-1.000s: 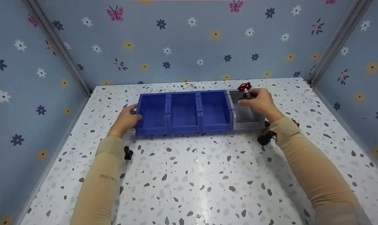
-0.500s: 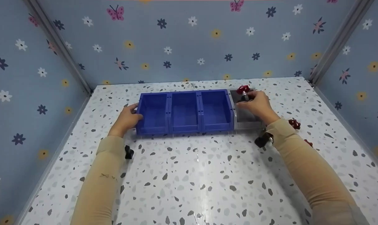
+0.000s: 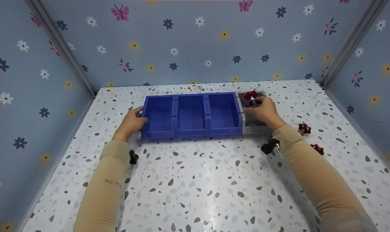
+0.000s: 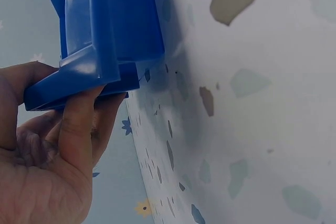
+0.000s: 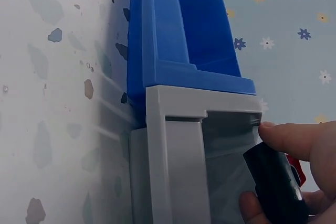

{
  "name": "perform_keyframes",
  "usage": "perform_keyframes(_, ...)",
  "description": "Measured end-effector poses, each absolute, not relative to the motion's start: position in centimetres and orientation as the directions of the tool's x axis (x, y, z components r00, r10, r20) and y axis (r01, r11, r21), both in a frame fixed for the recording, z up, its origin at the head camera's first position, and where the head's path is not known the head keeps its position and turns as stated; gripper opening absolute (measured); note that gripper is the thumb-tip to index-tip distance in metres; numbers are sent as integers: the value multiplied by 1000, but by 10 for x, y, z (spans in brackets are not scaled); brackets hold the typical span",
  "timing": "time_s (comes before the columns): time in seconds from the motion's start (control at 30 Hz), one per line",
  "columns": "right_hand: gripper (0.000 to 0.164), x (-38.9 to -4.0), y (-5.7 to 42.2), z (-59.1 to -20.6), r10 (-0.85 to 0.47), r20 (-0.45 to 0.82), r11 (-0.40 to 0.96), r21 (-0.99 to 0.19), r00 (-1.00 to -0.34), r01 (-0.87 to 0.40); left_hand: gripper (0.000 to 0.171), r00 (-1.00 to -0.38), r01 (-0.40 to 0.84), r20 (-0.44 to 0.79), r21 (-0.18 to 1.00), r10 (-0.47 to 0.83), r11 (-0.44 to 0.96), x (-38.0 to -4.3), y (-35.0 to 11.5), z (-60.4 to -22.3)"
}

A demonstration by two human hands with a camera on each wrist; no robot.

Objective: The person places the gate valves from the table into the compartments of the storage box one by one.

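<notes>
Three blue bins stand in a row: a left one [image 3: 159,133], a middle one [image 3: 191,132] and a right one [image 3: 224,131]. A grey bin [image 3: 257,129] adjoins them at the right end. My left hand [image 3: 129,124] grips the outer wall of the left blue bin, thumb and fingers around its edge in the left wrist view. My right hand [image 3: 266,111] pinches a valve with a red handwheel [image 3: 250,94] and a black body [image 5: 275,182], over the grey bin's opening. The wheel points up. The grey bin's floor is partly hidden by my right hand.
Right of my right forearm lie two red handwheels [image 3: 304,128], their lower parts partly hidden. A black fitting with a metal part [image 3: 269,147] lies before the grey bin. Another black piece [image 3: 133,157] sits beside my left sleeve. Patterned walls [image 3: 195,42] enclose the speckled table [image 3: 195,187].
My right hand has lowered the valve and drawn it slightly nearer over the grey bin. My right forearm shifted left, uncovering more of the red handwheels. My left hand has stayed at the blue bin.
</notes>
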State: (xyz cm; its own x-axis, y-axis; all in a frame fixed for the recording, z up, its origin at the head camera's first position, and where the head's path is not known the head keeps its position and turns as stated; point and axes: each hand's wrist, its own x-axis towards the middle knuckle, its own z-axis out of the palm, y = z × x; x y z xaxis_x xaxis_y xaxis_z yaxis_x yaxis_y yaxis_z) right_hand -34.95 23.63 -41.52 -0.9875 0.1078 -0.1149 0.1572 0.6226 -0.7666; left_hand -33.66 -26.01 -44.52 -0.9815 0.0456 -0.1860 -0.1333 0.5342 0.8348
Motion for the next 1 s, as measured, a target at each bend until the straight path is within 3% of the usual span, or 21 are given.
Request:
perform_keyframes(0.7, 77, -352, 232, -435, 134, -91, 680, -715, -987, 159, 75, -986, -117, -162, 819, 31, 562, -339, -259, -448)
perform_keyframes(1.0, 68, -360, 233, -445, 118, -100, 689, -709, -988, 154, 74, -984, -129, -176, 824, 32, 552, -339, -259, -448)
